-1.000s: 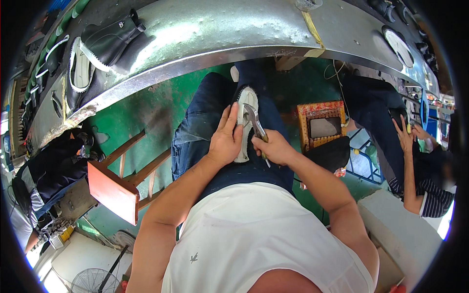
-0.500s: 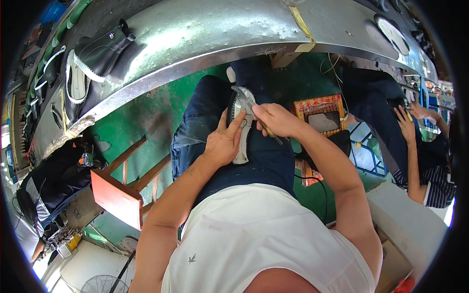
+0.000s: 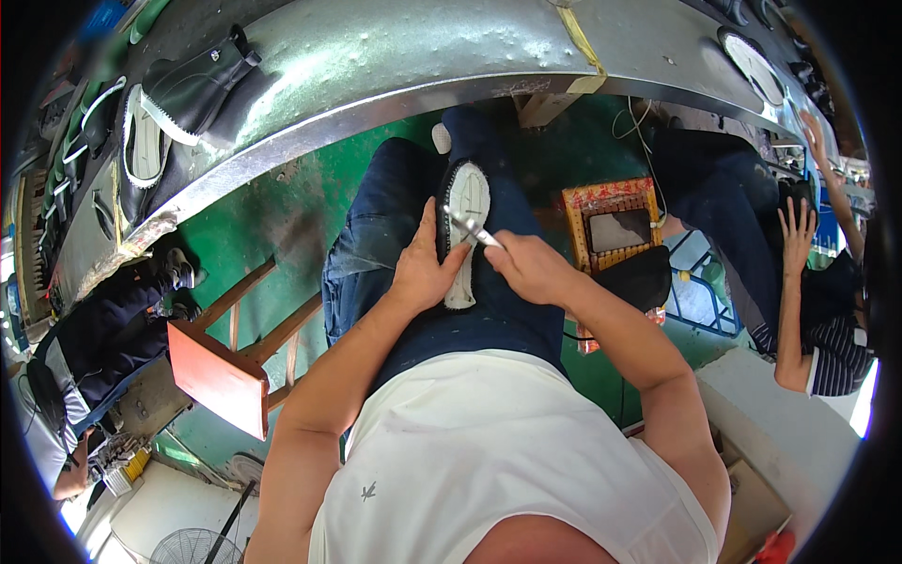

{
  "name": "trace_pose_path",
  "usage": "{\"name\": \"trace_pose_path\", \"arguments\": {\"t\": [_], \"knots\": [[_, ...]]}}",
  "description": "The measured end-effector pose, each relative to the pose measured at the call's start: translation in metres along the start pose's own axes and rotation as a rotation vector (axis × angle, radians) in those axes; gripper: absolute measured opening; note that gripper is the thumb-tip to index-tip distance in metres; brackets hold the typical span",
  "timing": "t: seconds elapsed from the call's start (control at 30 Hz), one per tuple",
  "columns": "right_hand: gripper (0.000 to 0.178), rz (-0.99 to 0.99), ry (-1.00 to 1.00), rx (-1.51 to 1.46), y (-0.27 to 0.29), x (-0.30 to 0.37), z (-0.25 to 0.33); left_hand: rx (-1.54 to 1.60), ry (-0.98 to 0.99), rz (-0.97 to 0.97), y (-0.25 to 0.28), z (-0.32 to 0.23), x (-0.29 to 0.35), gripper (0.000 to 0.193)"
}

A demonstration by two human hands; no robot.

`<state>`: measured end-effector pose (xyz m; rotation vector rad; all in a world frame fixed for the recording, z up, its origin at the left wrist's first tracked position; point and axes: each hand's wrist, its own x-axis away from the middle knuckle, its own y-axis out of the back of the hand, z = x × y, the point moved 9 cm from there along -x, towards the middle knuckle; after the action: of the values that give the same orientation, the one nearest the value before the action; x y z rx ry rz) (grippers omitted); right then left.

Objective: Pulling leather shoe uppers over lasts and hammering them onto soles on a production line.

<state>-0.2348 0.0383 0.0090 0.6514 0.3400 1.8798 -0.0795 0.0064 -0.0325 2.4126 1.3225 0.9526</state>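
A black shoe upper on a last lies sole up on my lap, with a whitish insole and a jagged edge around it. My left hand grips its left side, fingers along the edge and thumb on the underside. In my right hand is a pair of metal pliers, closed in my fist. The head of the pliers points up and left across the middle of the sole, near my left thumb. My palm hides the handles.
A metal bench curves ahead, bearing a black boot and other upturned shoes. A wooden stool stands at left, a woven seat at right. Co-workers sit on both sides; the right one's hand is raised. A fan is at lower left.
My right hand has lowered and turned the pliers, whose head has come down from the shoe's far end to its middle. My left thumb has shifted down. The right co-worker's hands have parted.
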Motion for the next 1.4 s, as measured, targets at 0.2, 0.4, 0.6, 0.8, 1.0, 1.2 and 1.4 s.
{"name": "trace_pose_path", "arguments": {"t": [0.2,0.4,0.6,0.8,1.0,1.2,1.4], "knots": [[0.038,0.062,-0.120,0.035,-0.002,0.012,-0.009,0.181,-0.098,0.227,-0.005,0.001,0.003,0.120],[0.045,0.140,-0.210,-0.183,-0.015,0.015,-0.016,0.365,-0.358,0.142,0.003,0.000,0.000,0.115],[0.047,-0.070,-0.250,-0.562,-0.010,0.029,-0.069,1.129,-0.096,0.253,0.065,-0.032,0.018,0.094],[0.049,-0.015,-0.337,-0.653,-0.022,0.015,-0.094,0.823,-0.375,-0.013,0.238,-0.179,-0.017,0.096],[0.049,0.025,-0.353,-0.735,-0.023,0.004,-0.091,-0.824,-0.631,-0.430,0.290,-0.326,-0.163,0.083],[0.051,0.095,-0.386,-0.742,-0.026,-0.003,-0.086,-1.647,-0.409,-0.398,0.228,-0.260,-0.298,0.065],[0.046,0.129,-0.375,-0.773,-0.020,-0.006,-0.088,-1.296,-0.684,-0.319,0.226,-0.264,-0.245,0.044]]}}
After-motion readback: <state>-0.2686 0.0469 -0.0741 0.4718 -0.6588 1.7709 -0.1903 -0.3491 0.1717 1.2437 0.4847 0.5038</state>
